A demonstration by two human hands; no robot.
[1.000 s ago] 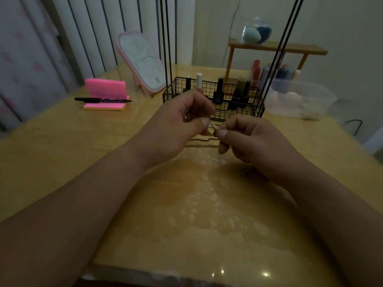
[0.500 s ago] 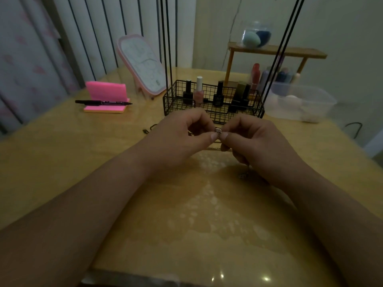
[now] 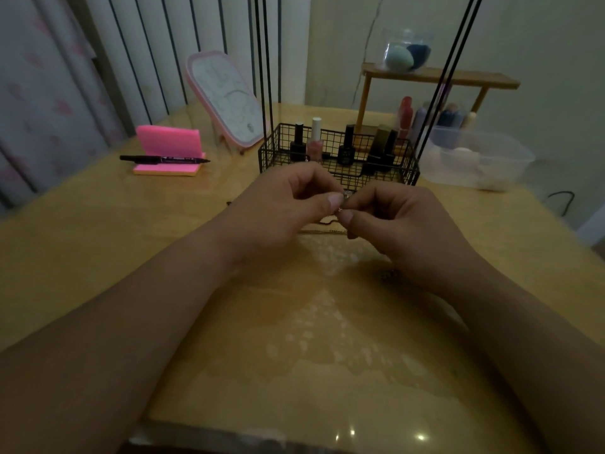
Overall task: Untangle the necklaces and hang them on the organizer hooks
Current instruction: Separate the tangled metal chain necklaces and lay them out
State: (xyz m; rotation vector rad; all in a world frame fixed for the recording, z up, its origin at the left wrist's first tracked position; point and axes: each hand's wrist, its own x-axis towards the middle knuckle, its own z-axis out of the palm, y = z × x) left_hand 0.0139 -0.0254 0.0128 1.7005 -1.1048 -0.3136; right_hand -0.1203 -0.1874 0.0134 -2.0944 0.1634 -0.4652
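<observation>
Head view, dim light. My left hand point(image 3: 281, 208) and right hand point(image 3: 399, 221) meet at the middle of the worktop point(image 3: 98, 244), thumbs almost tip to tip. Both are pinching a small shiny bit of the necklace point(image 3: 341, 204) between thumb and forefinger, the other fingers curled in. More chain lies on the worktop just under my knuckles, running off behind both hands. Something small glints by my right wrist, too dark to tell what.

Right behind my fingers stands the organizer point(image 3: 340, 178), a black wire basket with thin black rods rising out of the top of the picture. Nail polish bottles point(image 3: 316, 139) stand upright inside it; I can't read their labels.

Writing? The black marker point(image 3: 163, 158) has pale print along its barrel, too small to make out. It lies across the pink sticky-note pad point(image 3: 168, 142), far left. A pink-framed mirror point(image 3: 226, 99) leans back behind that.

To the right there's a clear plastic tub point(image 3: 474, 158) just beside the basket, then a wooden shelf point(image 3: 438, 77) carrying a glass jar point(image 3: 406, 50) of sponges.

Edges: the near rim of the worktop cuts across the bottom, catching light spots. The right edge slants away past the tub. The widest open stretch lies left of my left forearm, with another between my forearms down to the near rim.
</observation>
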